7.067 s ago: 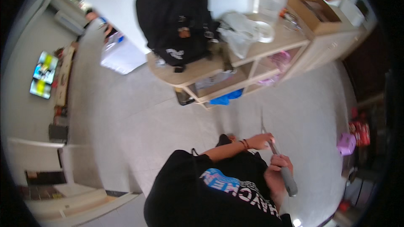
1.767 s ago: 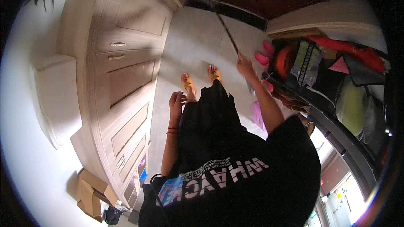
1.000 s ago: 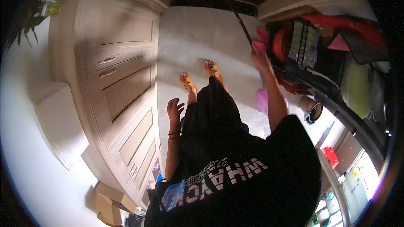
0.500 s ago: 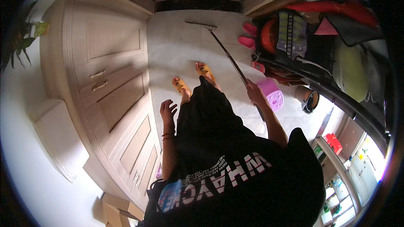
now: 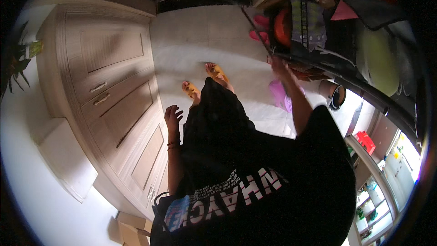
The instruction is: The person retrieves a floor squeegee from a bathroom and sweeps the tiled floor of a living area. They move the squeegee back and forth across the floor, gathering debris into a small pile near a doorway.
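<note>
My right hand (image 5: 281, 69), smeared by motion, is wrapped round the dark pole of a long-handled floor tool (image 5: 256, 26). The pole slants up and away to the left, toward the dark doorway. Its thin wide head is too blurred and dark to make out. My left hand (image 5: 173, 117) hangs empty beside the cabinet, its fingers loosely bent and apart. Both my feet, in yellow sandals (image 5: 217, 72), stand on the pale tiled floor (image 5: 180, 41).
A tall wooden cabinet (image 5: 114, 50) runs along the left. On the right, pink slippers (image 5: 259, 35), a purple stool (image 5: 278, 94) and a dark bin (image 5: 337, 95) stand below a rack with bags (image 5: 309, 23). A cardboard box (image 5: 134, 230) sits at lower left.
My right hand has moved farther away with the tool, and the tool's head has swung from the floor toward the doorway. My left hand still hangs empty. The view has shifted slightly.
</note>
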Action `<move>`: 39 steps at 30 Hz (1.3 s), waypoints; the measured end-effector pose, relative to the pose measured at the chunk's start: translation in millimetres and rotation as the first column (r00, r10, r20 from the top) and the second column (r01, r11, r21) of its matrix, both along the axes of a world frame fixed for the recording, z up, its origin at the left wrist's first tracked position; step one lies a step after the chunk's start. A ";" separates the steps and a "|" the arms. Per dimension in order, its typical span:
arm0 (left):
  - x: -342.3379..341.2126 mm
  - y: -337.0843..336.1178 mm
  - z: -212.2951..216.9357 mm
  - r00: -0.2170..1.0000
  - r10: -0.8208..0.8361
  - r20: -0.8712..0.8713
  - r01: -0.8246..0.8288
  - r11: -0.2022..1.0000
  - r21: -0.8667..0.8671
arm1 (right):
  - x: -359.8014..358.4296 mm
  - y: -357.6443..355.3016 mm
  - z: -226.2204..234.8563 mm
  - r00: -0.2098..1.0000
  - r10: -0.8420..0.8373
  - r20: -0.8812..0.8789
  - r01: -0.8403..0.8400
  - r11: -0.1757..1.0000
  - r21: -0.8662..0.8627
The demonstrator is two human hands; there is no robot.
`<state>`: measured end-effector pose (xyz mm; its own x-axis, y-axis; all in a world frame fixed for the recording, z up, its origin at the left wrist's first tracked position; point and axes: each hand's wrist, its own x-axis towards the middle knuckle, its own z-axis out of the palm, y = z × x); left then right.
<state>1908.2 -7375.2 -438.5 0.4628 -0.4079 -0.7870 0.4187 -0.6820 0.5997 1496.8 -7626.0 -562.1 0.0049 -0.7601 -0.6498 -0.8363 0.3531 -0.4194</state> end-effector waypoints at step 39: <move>4.9 123.0 -11.4 0.961 -0.228 0.159 0.256 0.949 -0.183 | 44.4 399.6 91.1 0.990 0.015 -0.139 0.015 0.977 0.211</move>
